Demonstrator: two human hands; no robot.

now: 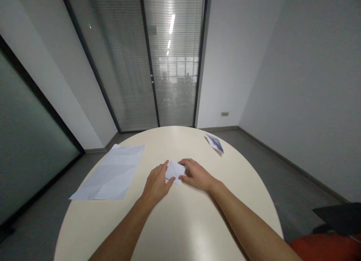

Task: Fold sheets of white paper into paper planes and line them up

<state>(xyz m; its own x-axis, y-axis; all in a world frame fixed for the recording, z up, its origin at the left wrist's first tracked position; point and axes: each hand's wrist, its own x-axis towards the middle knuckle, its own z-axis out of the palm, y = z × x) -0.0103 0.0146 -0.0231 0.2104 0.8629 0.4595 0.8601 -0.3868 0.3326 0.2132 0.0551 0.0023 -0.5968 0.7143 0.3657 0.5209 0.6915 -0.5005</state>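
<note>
Between my two hands, a small folded piece of white paper point(174, 170) lies at the middle of the round table, with crease lines and layered edges showing on its top. My left hand point(158, 181) grips its left side, thumb at the near edge and fingers along the far left. On the opposite side my right hand point(195, 173) has its thumb and fingers closed on the right edge. The undersides of the paper and some fingertips are hidden.
A large creased white sheet point(113, 172) lies on the left of the cream table point(166, 231), reaching its edge. Another folded paper piece point(215, 143) rests at the far right. A red seat point(324, 248) with a black object point(340, 217) stands lower right.
</note>
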